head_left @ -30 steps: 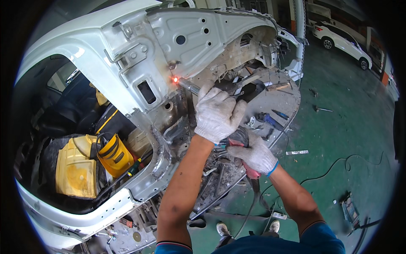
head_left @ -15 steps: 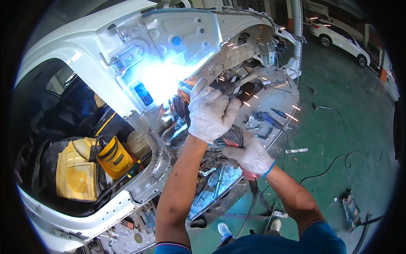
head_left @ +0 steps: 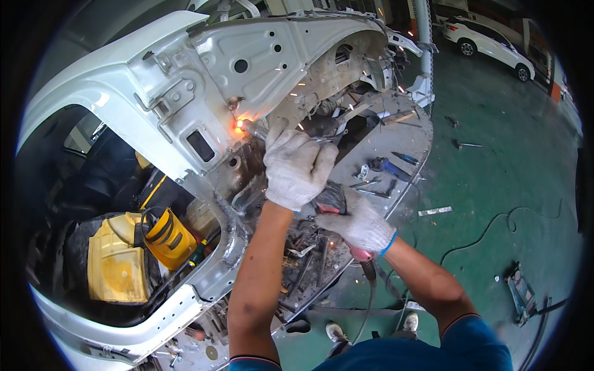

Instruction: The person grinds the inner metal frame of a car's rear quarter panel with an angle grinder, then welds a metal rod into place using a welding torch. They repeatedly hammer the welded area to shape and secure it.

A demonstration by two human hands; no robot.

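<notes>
A welding torch [head_left: 255, 129] points its nozzle at a seam on the white car body [head_left: 124, 77], where a small spot glows orange. My left hand [head_left: 297, 164], in a pale knit glove, closes around the front part of the torch just behind the nozzle. Lower and to the right, my right hand [head_left: 361, 224], gloved too, wraps round the torch's red and black handle. A cable [head_left: 372, 294] runs down from that handle. A dark scorched mark [head_left: 234, 102] shows on the panel just above the glow. My left glove hides the torch's neck.
A metal bench [head_left: 405, 133] right of the body bears a blue power tool [head_left: 391, 168], pliers and scraps. Yellow parts [head_left: 117, 263] lie inside the door opening. On the green floor are a hammer [head_left: 467, 144], a loose cable [head_left: 476, 244] and a jack [head_left: 521, 294]. A white car [head_left: 489, 46] stands behind.
The bright blue-white arc has gone out, leaving an orange glow and a few flying sparks. The view has shifted slightly; both hands keep their hold on the torch.
</notes>
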